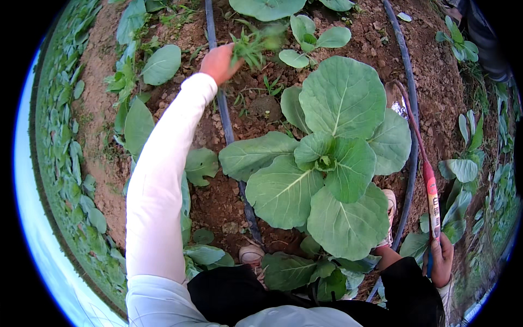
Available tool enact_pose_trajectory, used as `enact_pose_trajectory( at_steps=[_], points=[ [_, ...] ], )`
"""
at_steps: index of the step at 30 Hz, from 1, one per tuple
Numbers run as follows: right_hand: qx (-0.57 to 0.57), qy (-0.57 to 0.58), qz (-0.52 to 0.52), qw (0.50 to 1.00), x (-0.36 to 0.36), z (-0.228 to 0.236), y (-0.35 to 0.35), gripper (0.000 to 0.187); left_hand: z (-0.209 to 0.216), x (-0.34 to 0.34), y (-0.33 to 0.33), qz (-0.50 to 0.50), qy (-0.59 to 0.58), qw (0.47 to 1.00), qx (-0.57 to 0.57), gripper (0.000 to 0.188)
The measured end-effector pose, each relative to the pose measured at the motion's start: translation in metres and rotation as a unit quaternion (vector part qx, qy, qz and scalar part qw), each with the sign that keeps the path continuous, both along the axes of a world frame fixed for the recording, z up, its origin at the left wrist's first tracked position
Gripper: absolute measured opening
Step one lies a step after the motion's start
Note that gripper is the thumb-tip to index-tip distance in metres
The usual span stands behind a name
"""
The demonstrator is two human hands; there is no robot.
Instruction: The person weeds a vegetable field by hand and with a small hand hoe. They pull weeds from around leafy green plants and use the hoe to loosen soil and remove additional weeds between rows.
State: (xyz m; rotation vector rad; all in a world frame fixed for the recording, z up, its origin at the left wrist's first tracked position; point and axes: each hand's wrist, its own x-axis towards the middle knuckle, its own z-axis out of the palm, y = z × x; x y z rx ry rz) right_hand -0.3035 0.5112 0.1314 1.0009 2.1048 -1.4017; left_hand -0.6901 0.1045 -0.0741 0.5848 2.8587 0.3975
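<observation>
At the upper left, my left hand [220,64] is closed on a bunch of green weeds [251,48], blurred at its far end. It is held above the soil beside a drip hose. Low on the right, my right hand [440,259] grips the handle of a small hand hoe [429,180]. The handle is red and pale, and a thin curved neck leads up to a shiny metal blade [398,106], partly hidden behind a cabbage leaf. Between my hands stands a large leafy cabbage plant [324,158] with broad green leaves.
One dark drip hose [223,109] runs left of the big plant, another [407,65] right of it. A smaller cabbage seedling [309,41] grows beyond. My shoes [251,255] are among low leaves. Dark clothing [485,38] shows at the upper right edge.
</observation>
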Motion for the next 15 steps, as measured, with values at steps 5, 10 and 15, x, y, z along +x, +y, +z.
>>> enact_pose_trajectory(
  at_steps=[5,10,15],
  points=[
    [-0.005,0.016,0.029,0.999,0.004,0.001,0.001,0.026,0.003,0.066,-0.010,-0.123,0.060,0.984,-0.117,0.039],
    [-0.020,0.028,0.038,0.999,0.008,0.003,0.000,0.025,-0.025,0.081,0.002,-0.085,0.086,0.988,-0.098,0.026],
    [-0.038,0.016,0.029,0.999,0.012,0.003,0.000,0.024,-0.016,0.044,0.007,0.129,-0.044,0.942,0.307,0.031]
  ],
)
